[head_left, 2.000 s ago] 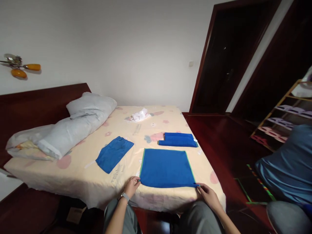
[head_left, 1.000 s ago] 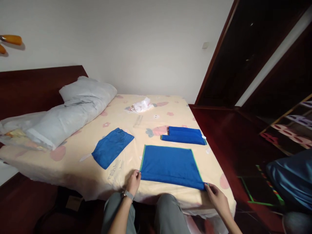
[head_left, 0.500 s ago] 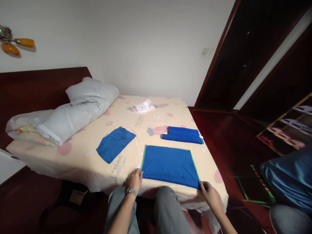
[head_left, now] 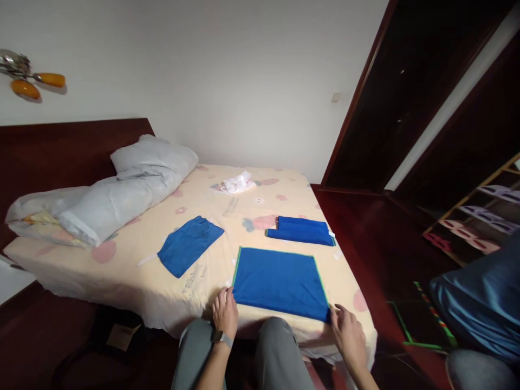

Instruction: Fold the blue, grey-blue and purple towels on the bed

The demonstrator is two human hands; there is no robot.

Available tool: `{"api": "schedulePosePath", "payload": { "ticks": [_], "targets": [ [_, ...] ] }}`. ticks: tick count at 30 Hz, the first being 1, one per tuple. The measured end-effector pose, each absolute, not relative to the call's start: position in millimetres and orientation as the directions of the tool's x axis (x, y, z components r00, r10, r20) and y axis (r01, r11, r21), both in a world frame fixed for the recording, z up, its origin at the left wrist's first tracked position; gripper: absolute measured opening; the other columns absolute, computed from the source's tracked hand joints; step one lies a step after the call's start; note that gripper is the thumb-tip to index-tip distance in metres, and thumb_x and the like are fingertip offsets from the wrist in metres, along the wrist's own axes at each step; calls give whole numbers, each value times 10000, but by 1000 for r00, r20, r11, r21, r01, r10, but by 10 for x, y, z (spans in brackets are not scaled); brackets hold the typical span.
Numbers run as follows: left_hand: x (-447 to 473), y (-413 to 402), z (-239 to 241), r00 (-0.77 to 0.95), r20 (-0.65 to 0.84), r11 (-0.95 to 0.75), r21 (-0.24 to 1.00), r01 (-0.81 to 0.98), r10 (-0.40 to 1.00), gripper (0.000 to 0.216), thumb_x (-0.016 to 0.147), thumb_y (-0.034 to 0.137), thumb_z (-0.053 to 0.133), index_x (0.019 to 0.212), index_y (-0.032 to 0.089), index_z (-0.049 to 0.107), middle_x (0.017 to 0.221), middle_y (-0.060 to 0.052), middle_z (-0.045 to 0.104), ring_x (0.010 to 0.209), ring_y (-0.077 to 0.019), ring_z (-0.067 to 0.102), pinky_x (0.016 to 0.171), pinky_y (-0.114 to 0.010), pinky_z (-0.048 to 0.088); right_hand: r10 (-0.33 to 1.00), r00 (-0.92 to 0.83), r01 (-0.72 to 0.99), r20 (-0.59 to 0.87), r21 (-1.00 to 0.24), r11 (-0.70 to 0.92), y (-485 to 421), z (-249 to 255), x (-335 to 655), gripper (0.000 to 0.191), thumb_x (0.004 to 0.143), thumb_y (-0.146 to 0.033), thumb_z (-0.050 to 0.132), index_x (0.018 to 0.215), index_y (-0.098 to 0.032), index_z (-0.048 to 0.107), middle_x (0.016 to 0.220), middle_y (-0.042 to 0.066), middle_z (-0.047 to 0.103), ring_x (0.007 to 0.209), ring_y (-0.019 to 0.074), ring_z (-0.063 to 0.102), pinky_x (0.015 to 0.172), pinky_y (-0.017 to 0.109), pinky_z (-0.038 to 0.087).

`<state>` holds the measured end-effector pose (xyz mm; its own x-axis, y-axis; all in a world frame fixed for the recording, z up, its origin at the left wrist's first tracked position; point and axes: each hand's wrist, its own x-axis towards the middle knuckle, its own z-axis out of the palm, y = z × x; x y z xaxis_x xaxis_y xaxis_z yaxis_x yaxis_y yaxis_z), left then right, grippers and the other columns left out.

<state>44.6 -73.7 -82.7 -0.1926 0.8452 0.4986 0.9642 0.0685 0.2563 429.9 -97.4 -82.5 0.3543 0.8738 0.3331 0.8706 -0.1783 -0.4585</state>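
Observation:
A blue cloth with green edging (head_left: 280, 281) lies flat, its folded-looking front edge along the near side of the bed. At its near left corner rests my left hand (head_left: 226, 314), fingers stretched out on the sheet and touching or almost touching the cloth. My right hand (head_left: 348, 335) is beside the near right corner, its fingers apart and loosely bent, with nothing visibly gripped. Behind this cloth lies a folded blue cloth (head_left: 300, 231) with a white tag. To the left is another blue cloth (head_left: 190, 245), set at a slant.
The bed (head_left: 227, 222) has a pale patterned sheet. A grey quilt (head_left: 130, 189) is heaped by the headboard, and a crumpled white bag (head_left: 238, 183) sits near the wall. At right are a person's blue clothing (head_left: 479, 298) and a slipper rack (head_left: 467, 254).
Both hands have let go of the cloth's near corners, and their fingers have spread. The cloth lies in the same place; the view has tilted slightly.

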Motion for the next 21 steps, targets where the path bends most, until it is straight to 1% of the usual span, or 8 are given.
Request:
{"api": "schedulePosePath", "payload": {
  "ticks": [2, 5, 7, 9, 11, 14, 16, 21],
  "targets": [
    [461, -746, -799, -9, 531, -133, 228, 964, 847, 371, 970, 100, 410, 1195, 216, 682, 1229, -109, 684, 1103, -267, 645, 932, -427, 527, 845, 306, 898, 438, -427, -104, -1030, -797, 4182, 556, 975, -541, 310, 1154, -136, 646, 1112, 210, 665, 958, 352, 634, 835, 521, 511],
    [565, -767, -723, 267, 492, -397, 178, 900, 828, 424, 963, 101, 413, 1296, 240, 636, 1384, -64, 618, 1318, -236, 532, 1093, -420, 461, 864, 81, 876, 496, -449, 175, -1082, -758, 3762, 404, 985, -439, 399, 1163, -188, 661, 1161, 165, 662, 1042, 311, 625, 923, 496, 510],
    [658, -773, -693, 402, 426, -497, 139, 857, 811, 470, 997, 165, 410, 1448, 250, 509, 1516, -41, 507, 1422, -227, 424, 1162, -435, 402, 898, -99, 805, 428, -497, 325, -1052, -722, 3394, 366, 993, -386, 431, 1257, -240, 637, 1226, 113, 674, 1122, 272, 624, 976, 456, 515],
    [720, -768, -704, 486, 353, -551, 111, 827, 800, 515, 1033, 245, 394, 1546, 274, 362, 1588, -26, 411, 1465, -227, 363, 1184, -454, 374, 922, -241, 748, 305, -547, 376, -962, -685, 3087, 401, 1014, -372, 412, 1358, -270, 591, 1339, 75, 643, 1233, 243, 590, 1060, 433, 486],
    [725, -756, -755, 520, 295, -569, 110, 815, 801, 530, 1053, 298, 374, 1574, 305, 281, 1602, -12, 387, 1466, -219, 364, 1178, -454, 382, 932, -301, 735, 201, -574, 361, -849, -673, 2930, 442, 1033, -385, 376, 1417, -254, 550, 1411, 65, 603, 1310, 232, 546, 1126, 437, 440],
    [639, -740, -876, 514, 257, -557, 136, 819, 819, 527, 1061, 344, 366, 1577, 338, 258, 1597, 7, 395, 1452, -204, 390, 1174, -438, 388, 926, -355, 753, 128, -549, 364, -749, -746, 2982, 472, 1051, -374, 320, 1458, -226, 507, 1465, 52, 555, 1379, 214, 484, 1189, 450, 369],
    [549, -740, -960, 484, 259, -529, 147, 836, 836, 533, 1059, 361, 369, 1579, 338, 253, 1605, 5, 379, 1456, -204, 384, 1178, -436, 380, 915, -375, 782, 147, -479, 398, -769, -851, 3130, 475, 1054, -346, 310, 1489, -227, 461, 1507, 36, 504, 1424, 205, 426, 1210, 451, 332],
    [340, -787, -1119, 337, 309, -391, 135, 910, 890, 535, 1044, 373, 381, 1563, 255, 332, 1589, -62, 404, 1445, -226, 406, 1170, -441, 383, 874, -367, 873, 320, -205, 442, -982, -1134, 3607, 583, 1026, -321, 409, 1580, -238, 246, 1585, 36, 379, 1473, 227, 340, 1212, 450, 300]
  ]
}}
